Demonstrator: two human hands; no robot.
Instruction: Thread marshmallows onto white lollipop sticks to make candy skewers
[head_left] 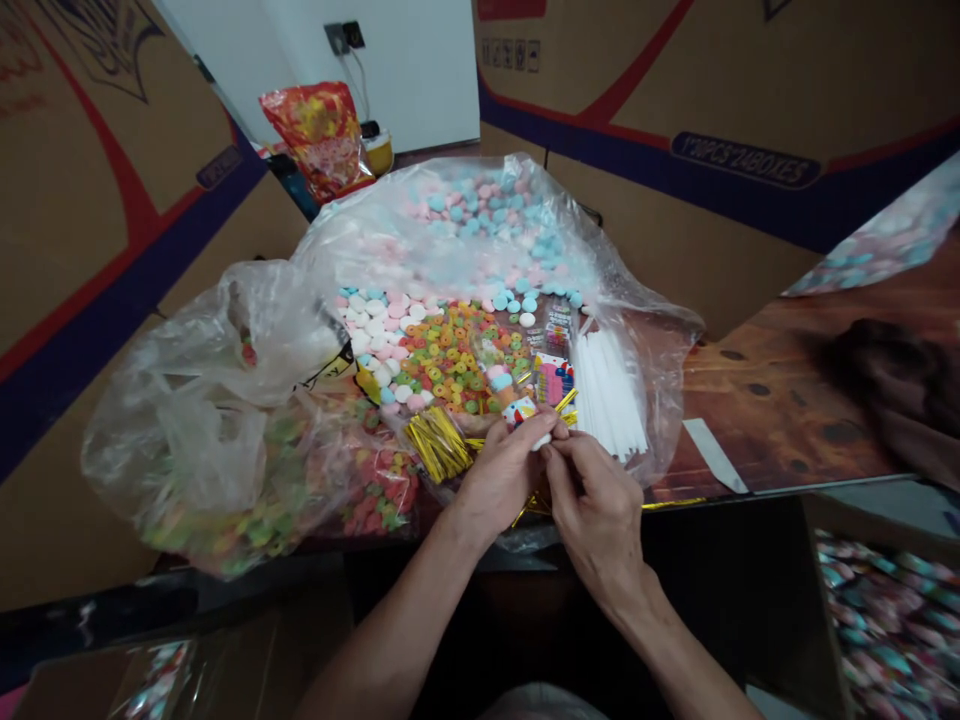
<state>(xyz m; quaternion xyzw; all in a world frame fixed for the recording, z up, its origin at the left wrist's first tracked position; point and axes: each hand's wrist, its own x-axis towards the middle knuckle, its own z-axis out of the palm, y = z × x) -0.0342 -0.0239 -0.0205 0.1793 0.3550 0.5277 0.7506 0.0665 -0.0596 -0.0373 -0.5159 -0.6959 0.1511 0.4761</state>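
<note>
My left hand (499, 475) is closed round the lower end of a small clear candy packet (517, 410), which has a colourful printed part and pink, blue and orange-brown sweets above it. A white end pokes out between my hands. My right hand (600, 490) pinches at this same end, its fingertips against the left thumb. Strips of gold twist tie (568, 398) show just beyond the fingers. Behind the packet lie ring-shaped gummies (450, 350) and white, pink and blue round sweets (375, 325). A bundle of gold twist ties (437, 445) is left of my hands.
White sticks (609, 390) lie on the right of a large clear bag (637, 300). Bagged gummies (255, 520) are at left. Cardboard boxes (720, 90) stand around the table (787, 390). A box of wrapped sweets (892, 620) sits lower right. A blurred dark shape (885, 390) is at right.
</note>
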